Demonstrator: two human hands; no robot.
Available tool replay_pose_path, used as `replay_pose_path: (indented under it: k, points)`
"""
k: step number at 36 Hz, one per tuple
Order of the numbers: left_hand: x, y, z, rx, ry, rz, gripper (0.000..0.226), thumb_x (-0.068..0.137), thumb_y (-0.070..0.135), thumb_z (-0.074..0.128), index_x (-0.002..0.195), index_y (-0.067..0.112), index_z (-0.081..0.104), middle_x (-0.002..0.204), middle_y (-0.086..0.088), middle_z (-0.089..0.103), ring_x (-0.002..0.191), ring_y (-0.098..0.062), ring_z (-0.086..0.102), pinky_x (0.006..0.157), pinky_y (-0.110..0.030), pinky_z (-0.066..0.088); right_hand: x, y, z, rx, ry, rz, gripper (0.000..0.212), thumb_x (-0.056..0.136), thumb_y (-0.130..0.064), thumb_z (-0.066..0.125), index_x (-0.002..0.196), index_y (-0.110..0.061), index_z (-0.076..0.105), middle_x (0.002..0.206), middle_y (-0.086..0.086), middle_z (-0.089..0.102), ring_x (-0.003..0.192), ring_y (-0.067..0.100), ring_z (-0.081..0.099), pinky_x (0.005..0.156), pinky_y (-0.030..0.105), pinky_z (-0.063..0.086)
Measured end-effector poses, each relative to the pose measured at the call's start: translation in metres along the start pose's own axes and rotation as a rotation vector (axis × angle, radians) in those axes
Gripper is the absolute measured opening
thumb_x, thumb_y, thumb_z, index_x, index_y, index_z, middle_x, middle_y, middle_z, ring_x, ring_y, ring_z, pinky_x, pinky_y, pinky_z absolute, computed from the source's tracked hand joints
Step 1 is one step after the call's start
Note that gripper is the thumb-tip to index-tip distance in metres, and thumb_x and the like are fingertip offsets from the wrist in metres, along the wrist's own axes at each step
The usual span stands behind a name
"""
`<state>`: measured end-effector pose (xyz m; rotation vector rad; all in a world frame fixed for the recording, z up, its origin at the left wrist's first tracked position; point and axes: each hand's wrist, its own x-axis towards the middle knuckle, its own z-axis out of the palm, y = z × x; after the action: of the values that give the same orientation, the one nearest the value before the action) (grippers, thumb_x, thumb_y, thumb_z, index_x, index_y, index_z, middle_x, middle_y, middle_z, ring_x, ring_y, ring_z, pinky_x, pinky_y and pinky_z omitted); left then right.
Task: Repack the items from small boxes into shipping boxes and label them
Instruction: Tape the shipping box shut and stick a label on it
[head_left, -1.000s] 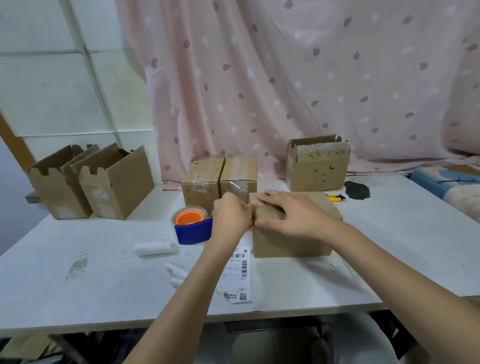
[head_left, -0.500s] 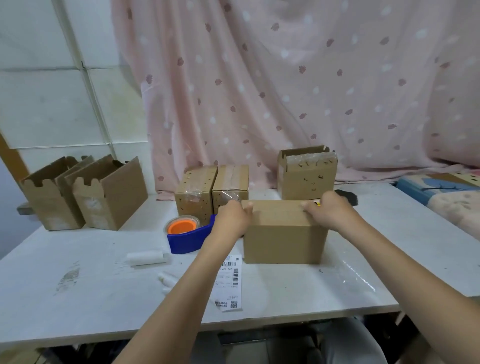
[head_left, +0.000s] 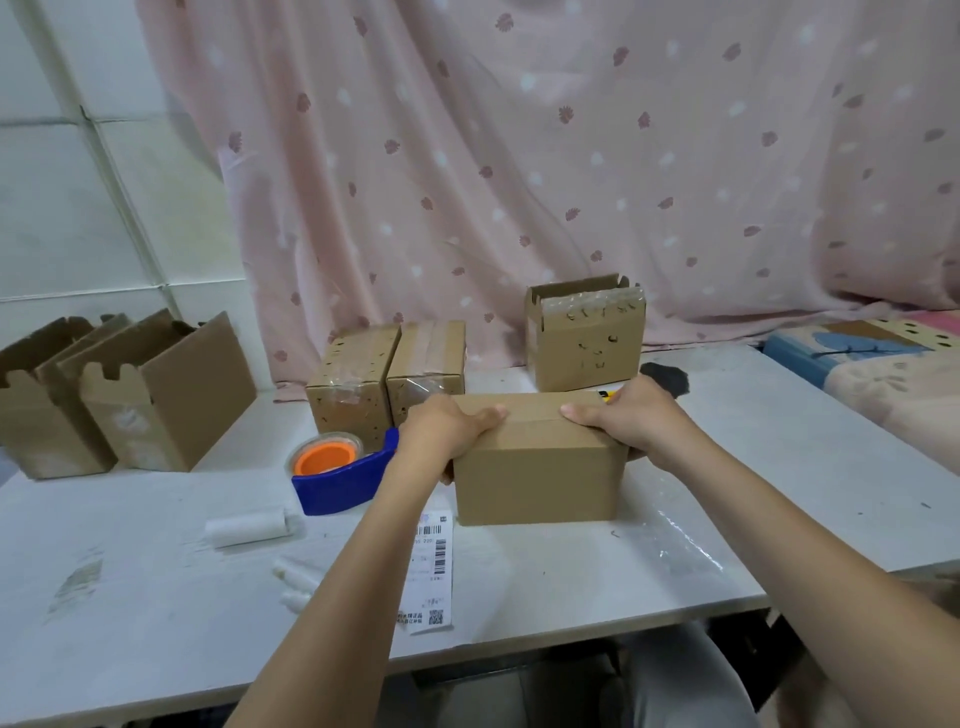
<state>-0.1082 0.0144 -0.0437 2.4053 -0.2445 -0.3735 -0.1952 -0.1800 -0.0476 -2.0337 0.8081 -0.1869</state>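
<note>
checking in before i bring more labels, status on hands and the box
Left hand and right hand grip the ends of closed shipping box. Label loose on table. Nothing in the way.

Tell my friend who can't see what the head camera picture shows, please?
Two hands, left and right, grip the ends of a closed brown cardboard shipping box on a white table. A blue tape dispenser with an orange core and a printed white shipping label lie beside it.
</note>
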Motion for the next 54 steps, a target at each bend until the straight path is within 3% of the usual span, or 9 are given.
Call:
replay_pose_path:
  k: [5,12,23,30,35,39,42,46,54]
  points:
    - [0.004,-0.011,-0.003,-0.225,-0.032,-0.019,0.065,0.08,0.054,0.077,0.116,0.003,0.055,0.098,-0.016,0.071,0.075,-0.038,0.074,0.065,-0.053,0.062,-0.002,0.001,-0.011,0.135,-0.128,0.03,0.023,0.085,-0.019,0.08,0.088,0.001,0.068,0.081,0.011,0.072,0.062,0.021,0.069,0.05,0.027,0.056]
    - [0.0,-0.011,-0.009,-0.265,-0.108,-0.031,0.049,0.095,0.043,0.064,0.12,0.002,0.053,0.089,-0.02,0.071,0.078,-0.037,0.073,0.073,-0.053,0.062,-0.005,-0.002,-0.024,0.172,-0.21,0.073,0.019,0.099,-0.013,0.061,0.107,0.005,0.062,0.073,0.014,0.068,0.055,0.023,0.066,0.058,0.037,0.062]
    - [-0.006,-0.004,-0.009,-0.203,-0.13,0.021,0.061,0.076,0.05,0.082,0.107,0.005,0.055,0.093,-0.011,0.068,0.076,-0.026,0.072,0.062,-0.041,0.063,-0.014,-0.025,-0.004,-0.311,-0.091,-0.034,0.076,0.072,-0.062,0.08,0.111,-0.001,0.057,0.106,0.013,0.066,0.086,0.034,0.072,0.076,0.046,0.062]
    - [-0.009,-0.009,-0.011,-0.395,-0.173,-0.015,0.038,0.087,0.027,0.078,0.112,0.003,0.061,0.095,-0.015,0.071,0.077,-0.027,0.072,0.063,-0.043,0.063,-0.001,-0.007,-0.014,-0.002,-0.158,0.007,0.034,0.09,-0.026,0.075,0.103,0.003,0.062,0.091,0.015,0.071,0.071,0.028,0.071,0.06,0.038,0.063]
    - [-0.013,-0.012,-0.012,-0.4,-0.182,-0.003,0.026,0.101,0.02,0.058,0.119,0.002,0.053,0.086,-0.016,0.065,0.063,-0.023,0.066,0.041,-0.028,0.053,-0.007,-0.013,-0.02,-0.197,-0.226,-0.056,0.031,0.102,-0.031,0.055,0.097,-0.001,0.061,0.089,0.013,0.071,0.071,0.027,0.074,0.067,0.033,0.062]
    - [-0.011,-0.021,-0.008,-0.318,-0.167,0.013,0.038,0.103,0.039,0.051,0.11,0.003,0.059,0.087,-0.015,0.07,0.077,-0.029,0.072,0.074,-0.045,0.063,-0.013,-0.027,-0.011,-0.726,-0.123,-0.241,0.063,0.101,-0.05,0.048,0.138,0.0,0.044,0.136,0.021,0.052,0.122,0.035,0.056,0.089,0.036,0.05]
    - [-0.012,-0.032,-0.008,-0.312,-0.196,0.014,0.054,0.1,0.056,0.046,0.112,0.007,0.064,0.096,-0.009,0.073,0.087,-0.023,0.071,0.086,-0.048,0.06,-0.021,-0.031,-0.006,-0.699,-0.157,-0.53,0.098,0.088,-0.069,0.054,0.161,-0.022,0.009,0.165,0.008,0.02,0.151,0.029,0.021,0.121,0.049,0.02]
    - [-0.019,-0.043,-0.014,-0.376,-0.266,0.045,0.056,0.095,0.065,0.046,0.105,0.016,0.072,0.095,-0.001,0.078,0.094,-0.02,0.074,0.095,-0.042,0.057,-0.026,-0.034,0.008,-0.775,-0.347,-0.563,0.109,0.076,-0.069,0.072,0.159,-0.031,0.013,0.16,0.001,0.032,0.144,0.027,0.033,0.117,0.046,0.03]
    - [-0.022,-0.054,-0.023,-0.372,-0.308,0.123,0.045,0.088,0.053,0.068,0.115,0.017,0.071,0.108,-0.002,0.076,0.106,-0.02,0.07,0.101,-0.04,0.053,-0.028,-0.044,0.013,-0.734,-0.254,-0.601,0.097,0.072,-0.061,0.078,0.154,-0.029,0.037,0.116,-0.003,0.059,0.105,0.019,0.055,0.084,0.033,0.048]
